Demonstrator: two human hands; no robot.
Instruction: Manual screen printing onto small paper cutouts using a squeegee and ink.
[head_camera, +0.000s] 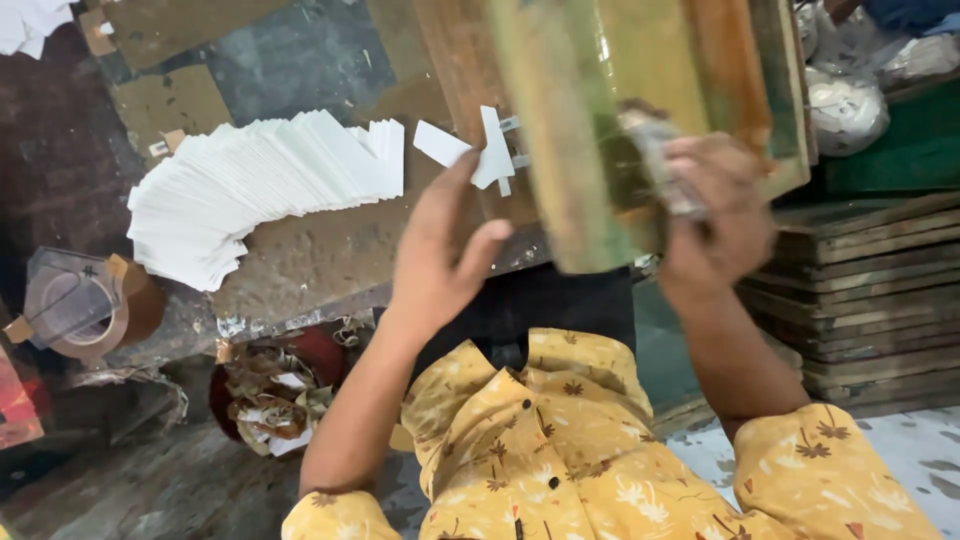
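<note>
A fanned stack of cards (262, 190) lay on the table (330, 255), left of a wooden frame (640, 110) that stood tilted over the table's right part. One loose card (441, 143) lay between the stack and the frame. A roll of tape (85, 305) sat at the table's left edge. Below the table's near edge stood a bin (275, 395). A pile of boards (865, 295) lay to the right of the frame, with bags (850, 95) behind it.

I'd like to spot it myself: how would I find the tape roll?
Start at the fanned stack of white paper cards on the worn worktable. Go down-left to the table's edge: the brown tape roll sits there, the only round, ring-shaped thing nearby.
</note>
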